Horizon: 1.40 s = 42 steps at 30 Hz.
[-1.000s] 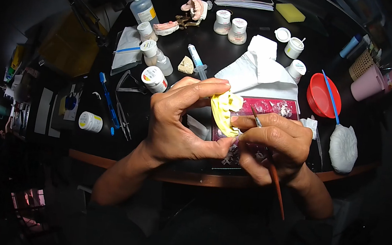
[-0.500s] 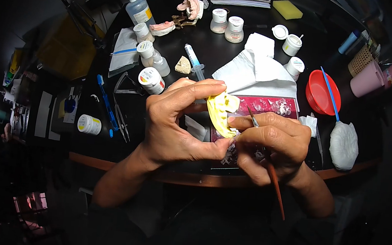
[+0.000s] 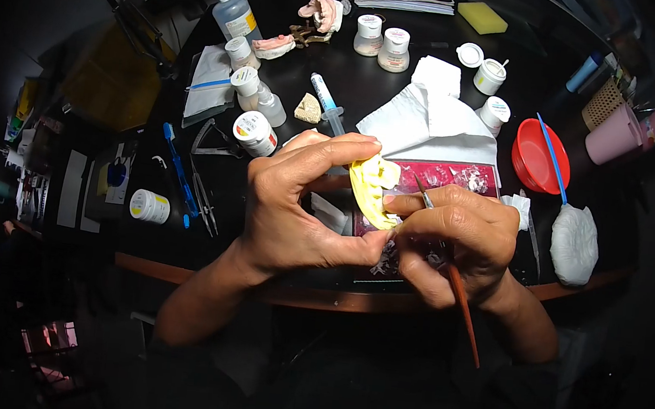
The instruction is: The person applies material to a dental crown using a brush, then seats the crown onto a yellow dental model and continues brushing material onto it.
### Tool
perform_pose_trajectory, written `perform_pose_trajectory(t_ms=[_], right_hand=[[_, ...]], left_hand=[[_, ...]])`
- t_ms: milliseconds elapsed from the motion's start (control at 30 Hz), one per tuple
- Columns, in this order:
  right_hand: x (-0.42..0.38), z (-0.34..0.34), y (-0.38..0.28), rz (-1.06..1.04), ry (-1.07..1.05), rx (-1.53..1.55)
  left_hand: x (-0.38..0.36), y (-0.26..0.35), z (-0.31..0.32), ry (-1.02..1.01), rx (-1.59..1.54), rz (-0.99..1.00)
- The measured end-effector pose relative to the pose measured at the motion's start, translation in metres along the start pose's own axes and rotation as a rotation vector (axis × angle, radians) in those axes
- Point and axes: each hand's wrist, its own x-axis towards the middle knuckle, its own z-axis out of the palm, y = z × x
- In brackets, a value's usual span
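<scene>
The yellow piece (image 3: 367, 193) is in the left hand (image 3: 283, 212), above the near-left part of the magenta board (image 3: 432, 170). Its long axis runs about from 11 to 5 o'clock. The left hand comes from the 8 o'clock side and makes an open curve: the index finger is on the upper end, and the thumb is close to the lower end. I cannot tell exactly what its other fingers do, because they are partly hidden.

The right hand (image 3: 460, 230) pinches the thin brush (image 3: 463, 299) between bent fingers, and its index fingertip (image 3: 390, 203) touches the right edge of the piece. The brush tip points to about 11 o'clock; seen from this tip, the piece lies between 8 and 9 o'clock. The right hand is the nearer one to the tip.

Around the piece, the syringe (image 3: 323, 92) lies at 11 o'clock, the white tissue (image 3: 448, 117) at 1, and the red bowl (image 3: 526, 156) between 2 and 3.
</scene>
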Motion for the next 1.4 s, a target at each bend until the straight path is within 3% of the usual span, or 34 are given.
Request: perform_pose_trajectory(t_ms=[233, 700, 800, 900, 1033, 1333, 1400], right_hand=[[0.001, 0.001, -0.002, 0.029, 0.042, 0.04], [-0.004, 0.001, -0.003, 0.104, 0.132, 0.221], [0.0, -0.005, -0.001, 0.02, 0.183, 0.035], [0.0, -0.006, 0.003, 0.14, 0.24, -0.008], [0.001, 0.0, -0.003, 0.511, 0.249, 0.351], [-0.001, -0.005, 0.003, 0.72, 0.178, 0.56], [-0.005, -0.001, 0.009, 0.679, 0.283, 0.508]], left_hand=[[0.002, 0.005, -0.001, -0.009, 0.035, 0.01], [-0.002, 0.003, 0.003, -0.127, -0.49, -0.155], [-0.002, 0.002, 0.002, -0.17, -0.49, -0.137], [0.0, 0.004, 0.002, -0.196, -0.536, -0.176], [0.002, -0.002, 0.001, -0.248, -0.623, -0.125], [0.003, 0.004, -0.001, -0.222, -0.905, -0.456], [0.003, 0.005, 0.0, -0.188, -0.887, -0.472]])
